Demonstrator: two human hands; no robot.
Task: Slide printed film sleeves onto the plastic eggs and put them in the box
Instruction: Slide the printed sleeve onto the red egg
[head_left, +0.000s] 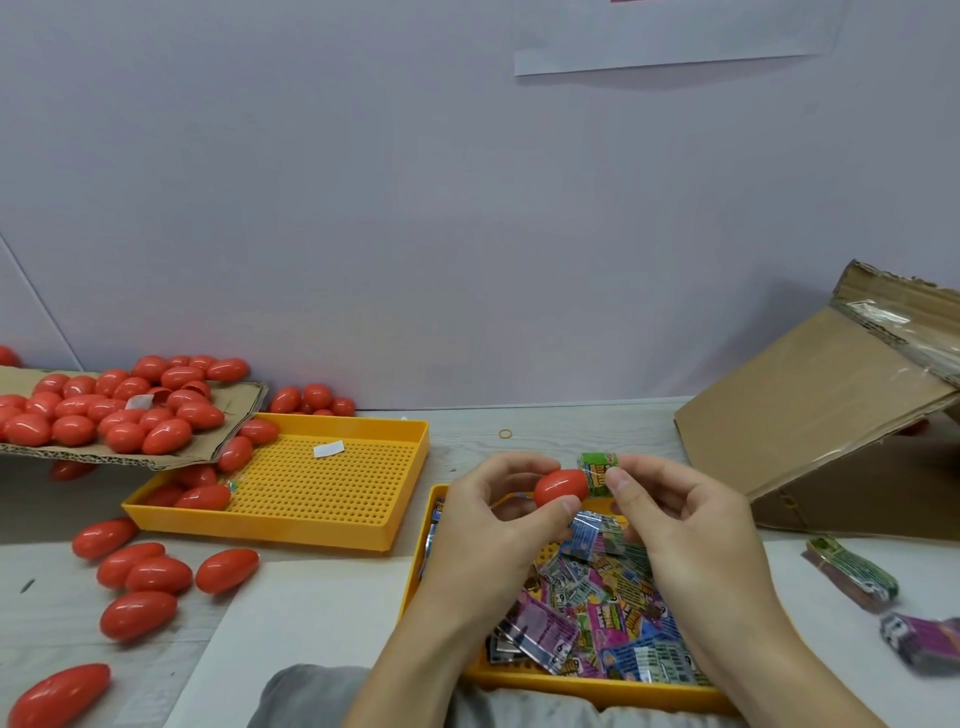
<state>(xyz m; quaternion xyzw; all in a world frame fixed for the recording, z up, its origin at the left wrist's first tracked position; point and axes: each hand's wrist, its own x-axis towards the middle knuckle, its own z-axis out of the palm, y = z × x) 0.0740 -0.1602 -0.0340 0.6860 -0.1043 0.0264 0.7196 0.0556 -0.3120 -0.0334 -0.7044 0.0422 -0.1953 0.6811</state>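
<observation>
A smooth red plastic egg (561, 487) is held above the near yellow perforated plastic tray (415, 582), lengthwise between the two hands. The left hand (485, 519) grips it, thumb under the near side and fingers curled over the far side. The right hand (685, 525) pinches a green printed film sleeve (597, 474) between thumb and forefinger; the remaining fingers are loosely curled. The sleeve's mouth appears to be seated over the egg's right end only, though the overlap is partly hidden by the fingertips.

The step in hand is judged to be the start of the slide-on. It is done well if the sleeve is kept rounded open, not flattened, and drawn straight along the egg's long axis. The egg should be gripped toward its left end, so that the film's path is not blocked. An even pull on both sides is advised, since thin film is likely to wrinkle or skew.

Loose printed sleeves (597, 623) lie heaped in the near tray. The brown cardboard box (810, 415) stands to the right, well apart, with its flap raised. Bare red eggs (140, 571) are scattered at the left.
</observation>
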